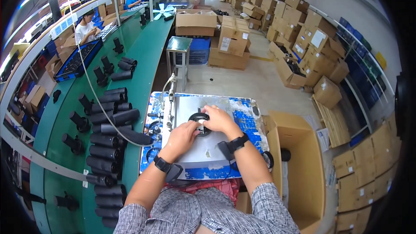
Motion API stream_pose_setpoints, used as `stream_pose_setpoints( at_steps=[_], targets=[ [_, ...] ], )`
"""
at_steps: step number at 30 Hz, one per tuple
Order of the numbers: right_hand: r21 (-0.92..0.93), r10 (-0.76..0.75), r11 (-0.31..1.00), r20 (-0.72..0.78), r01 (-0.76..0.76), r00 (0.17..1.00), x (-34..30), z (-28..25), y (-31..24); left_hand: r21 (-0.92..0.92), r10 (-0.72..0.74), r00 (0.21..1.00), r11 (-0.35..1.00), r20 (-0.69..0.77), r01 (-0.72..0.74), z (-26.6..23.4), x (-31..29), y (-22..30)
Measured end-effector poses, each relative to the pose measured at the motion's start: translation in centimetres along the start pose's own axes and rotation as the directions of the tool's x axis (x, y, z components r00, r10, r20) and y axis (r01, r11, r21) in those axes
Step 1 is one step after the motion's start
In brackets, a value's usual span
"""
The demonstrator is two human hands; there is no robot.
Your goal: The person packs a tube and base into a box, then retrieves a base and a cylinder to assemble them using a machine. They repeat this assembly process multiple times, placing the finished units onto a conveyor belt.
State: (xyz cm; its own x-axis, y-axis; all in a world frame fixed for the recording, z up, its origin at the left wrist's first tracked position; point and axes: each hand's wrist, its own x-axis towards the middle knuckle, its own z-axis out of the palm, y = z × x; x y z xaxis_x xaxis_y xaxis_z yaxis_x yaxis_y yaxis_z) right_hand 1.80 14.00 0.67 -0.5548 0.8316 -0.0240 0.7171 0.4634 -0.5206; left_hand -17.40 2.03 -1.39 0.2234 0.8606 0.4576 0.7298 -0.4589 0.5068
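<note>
Both hands meet at a black round part [199, 116] over a bare metal plate [184, 110] on a worn blue-and-white worktable [245, 123]. My left hand [183, 135] grips its near left side, fingers bent inward. On the right rim, my right hand [218, 119] is closed with thumb and fingers pressed on the part. Fingers cover much of its middle, so the detail there is hidden. A metal clamp-like fixture [170, 99] stands at the plate's left edge. Several small black rings [153, 127] lie beside it.
Black cylinders [104, 152] line the green conveyor bench [145, 60] on my left, some upright. An open cardboard box [303, 160] stands at my right. Beyond are a metal stool [179, 45] and stacked cartons [234, 34]. A person [86, 28] sits across the bench.
</note>
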Motion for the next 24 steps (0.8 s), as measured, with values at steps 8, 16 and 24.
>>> stream_pose_setpoints(
  at_steps=[8, 16, 24],
  targets=[
    [-0.142, 0.248, 0.95, -0.2, -0.278, 0.948, 0.1, 1.9, -0.9, -0.026, 0.002, 0.997, 1.0, 0.074, 0.0, -0.4, 0.0, 0.2],
    [0.052, 0.246, 0.969, -0.317, -0.242, 0.916, 0.5, 2.2, -0.1, -0.062, -0.012, 0.994, 0.998, 0.105, 0.018, -0.1, 0.4, -1.0],
    [0.086, 0.235, 0.972, -0.31, -0.219, 0.921, 0.4, 2.4, 0.1, -0.13, -0.03, 0.999, 0.991, 0.024, 0.033, -0.1, 0.1, -1.0]
  ],
)
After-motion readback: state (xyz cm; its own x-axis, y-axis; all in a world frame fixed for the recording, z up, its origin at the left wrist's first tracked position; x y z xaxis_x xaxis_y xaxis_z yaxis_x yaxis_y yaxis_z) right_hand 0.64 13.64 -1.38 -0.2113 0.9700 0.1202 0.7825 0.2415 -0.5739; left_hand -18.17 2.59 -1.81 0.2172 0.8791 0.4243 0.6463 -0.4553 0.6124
